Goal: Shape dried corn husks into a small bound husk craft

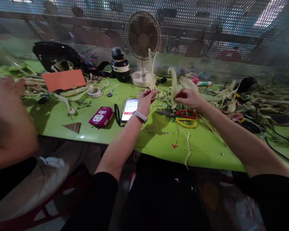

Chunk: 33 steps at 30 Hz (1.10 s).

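Observation:
My left hand (pixel 146 101), with a pale band on its wrist, pinches the lower end of an upright bundle of pale corn husk strips (pixel 151 72). In the fingers of my right hand (pixel 189 98) is a single wider corn husk (pixel 173 85), held upright and apart from the bundle. Scissors (pixel 186 118) with one red and one yellow handle lie below my right hand, blades pointing left. A lit phone (pixel 130 110) lies just left of my left wrist, partly covered by that hand. Green shreds (pixel 167 106) are scattered on the table between the hands.
A fan (pixel 143 38) and a dark bottle (pixel 120 65) stand at the back. A purple power socket (pixel 101 117), tape roll (pixel 95 92) and orange card (pixel 64 80) lie leftward. Loose husks (pixel 219 96) heap on the right. Another person's arm (pixel 13 122) reaches in at far left.

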Available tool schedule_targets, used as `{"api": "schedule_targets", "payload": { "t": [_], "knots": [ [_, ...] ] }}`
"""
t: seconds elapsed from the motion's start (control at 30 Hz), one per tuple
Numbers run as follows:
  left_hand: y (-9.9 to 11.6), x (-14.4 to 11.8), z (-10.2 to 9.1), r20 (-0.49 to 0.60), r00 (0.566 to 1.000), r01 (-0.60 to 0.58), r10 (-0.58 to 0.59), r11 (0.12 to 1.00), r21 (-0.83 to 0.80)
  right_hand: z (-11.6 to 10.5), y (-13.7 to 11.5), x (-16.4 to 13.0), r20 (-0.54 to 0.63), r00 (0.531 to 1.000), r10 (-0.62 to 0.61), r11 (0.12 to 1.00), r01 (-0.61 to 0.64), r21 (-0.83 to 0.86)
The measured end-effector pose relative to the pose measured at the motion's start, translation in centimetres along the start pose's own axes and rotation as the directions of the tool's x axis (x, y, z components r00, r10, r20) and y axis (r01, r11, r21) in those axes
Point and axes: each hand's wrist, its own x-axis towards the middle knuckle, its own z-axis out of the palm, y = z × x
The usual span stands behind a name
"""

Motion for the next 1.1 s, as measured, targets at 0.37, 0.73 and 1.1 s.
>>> {"api": "schedule_targets", "payload": {
  "t": [0.37, 0.73, 1.1],
  "knots": [
    [-2.1, -2.0, 0.4, 0.467, 0.843, 0.219, -0.267, 0.963, 0.157, 3.7, -0.7, -2.9, -0.221, 0.861, 0.458, 0.699, -0.195, 0.688],
    [-2.5, -2.5, 0.7, 0.441, 0.863, 0.243, -0.247, 0.968, 0.068, 3.9, -1.0, -3.7, -0.273, 0.85, 0.45, 0.693, -0.14, 0.707],
    [-1.5, -3.3, 1.0, 0.446, 0.838, 0.332, -0.316, 0.942, 0.043, 3.8, -1.3, -4.5, -0.073, 0.96, 0.272, 0.684, -0.139, 0.716]
  ]
}}
